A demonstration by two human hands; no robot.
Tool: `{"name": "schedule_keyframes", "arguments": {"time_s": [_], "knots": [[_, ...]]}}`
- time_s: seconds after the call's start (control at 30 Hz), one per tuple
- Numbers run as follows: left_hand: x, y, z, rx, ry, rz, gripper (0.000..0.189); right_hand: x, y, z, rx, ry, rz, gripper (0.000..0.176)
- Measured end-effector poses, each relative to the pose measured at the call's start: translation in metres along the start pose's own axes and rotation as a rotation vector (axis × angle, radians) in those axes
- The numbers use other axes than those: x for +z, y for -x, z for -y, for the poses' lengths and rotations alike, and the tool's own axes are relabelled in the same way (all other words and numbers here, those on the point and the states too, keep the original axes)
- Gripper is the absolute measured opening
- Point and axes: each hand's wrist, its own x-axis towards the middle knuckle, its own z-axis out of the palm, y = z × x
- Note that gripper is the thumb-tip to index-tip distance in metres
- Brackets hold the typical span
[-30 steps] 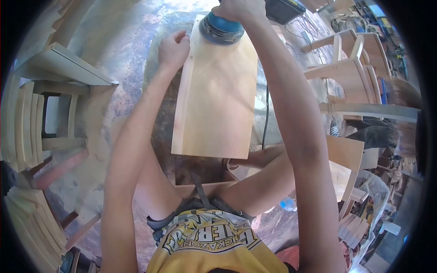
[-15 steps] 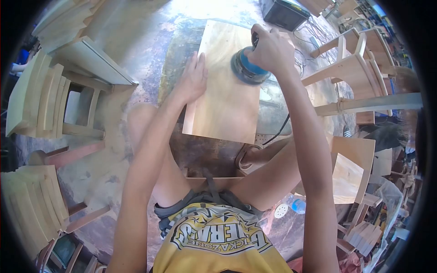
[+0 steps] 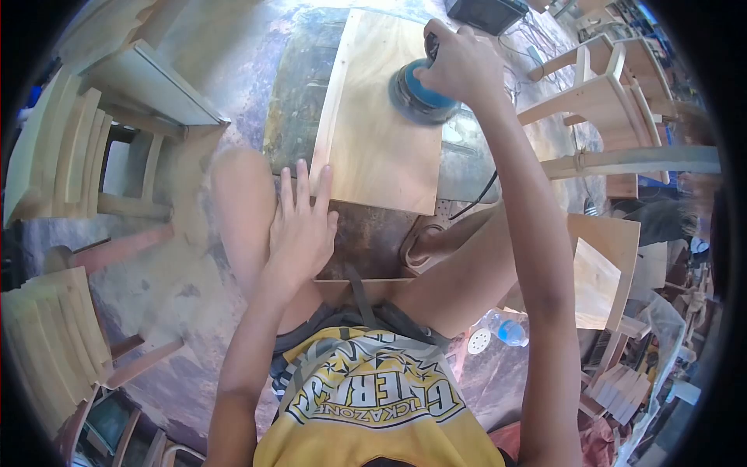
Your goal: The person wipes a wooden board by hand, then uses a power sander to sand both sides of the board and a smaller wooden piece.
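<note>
A pale wooden panel (image 3: pixel 373 148) lies flat in front of me, tilted slightly on a dark low surface. My right hand (image 3: pixel 463 62) grips a blue electric sander (image 3: pixel 420 93), whose round pad sits on the panel's upper right part. The sander's edge looks blurred. A black cord (image 3: pixel 476 198) trails down past the panel's right edge. My left hand (image 3: pixel 305 222) has its fingers stretched out over the panel's near left corner, the fingertips by its edge and the palm above my thigh. Nothing is held in it.
Stacked wooden chair parts (image 3: pixel 58 156) stand at the left, with more boards (image 3: pixel 58 335) below them. A wooden chair (image 3: pixel 615 101) is at the right. Behind the panel sits a black box (image 3: pixel 490 14). A water bottle (image 3: pixel 512 333) and a perforated white disc (image 3: pixel 478 340) lie near my right thigh.
My left hand has left the panel's left edge and come back toward me, to the near corner. The sander stays on the panel in my right hand. The view has shifted slightly.
</note>
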Motion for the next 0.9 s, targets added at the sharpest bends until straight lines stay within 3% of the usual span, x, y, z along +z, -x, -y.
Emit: {"name": "schedule_keyframes", "arguments": {"time_s": [0.13, 0.23, 0.3, 0.33, 0.43, 0.57, 0.63, 0.67, 0.9], "knots": [[0.007, 0.007, 0.002, 0.021, 0.019, -0.058, 0.073, -0.021, 0.046, 0.029, -0.075, -0.063, 0.040, 0.051], [0.011, 0.002, 0.015, 0.066, 0.019, -0.189, 0.064, -0.032, 0.080, 0.046, -0.169, -0.141, 0.062, 0.048], [0.000, -0.007, 0.035, -0.123, 0.786, -0.100, 0.051, -0.037, 0.096, 0.057, -0.228, -0.203, 0.074, 0.047], [0.005, -0.014, 0.036, -0.277, 1.110, -0.193, 0.042, -0.039, 0.103, 0.064, -0.257, -0.220, 0.074, 0.045], [-0.004, -0.021, 0.035, -0.412, 1.283, -0.110, 0.038, -0.035, 0.109, 0.079, -0.306, -0.245, 0.020, 0.039], [0.027, -0.025, 0.029, -0.392, 1.214, -0.059, 0.039, -0.022, 0.089, 0.088, -0.305, -0.273, -0.092, 0.035], [0.044, -0.028, 0.030, -0.413, 1.426, -0.175, 0.041, -0.021, 0.076, 0.086, -0.329, -0.209, -0.042, 0.049], [0.049, -0.029, 0.033, -0.418, 1.433, -0.164, 0.041, -0.021, 0.075, 0.084, -0.357, -0.257, -0.062, 0.038], [0.028, -0.028, 0.018, -0.347, 1.376, -0.158, 0.053, -0.032, 0.123, 0.060, -0.333, -0.230, -0.016, 0.042]]}}
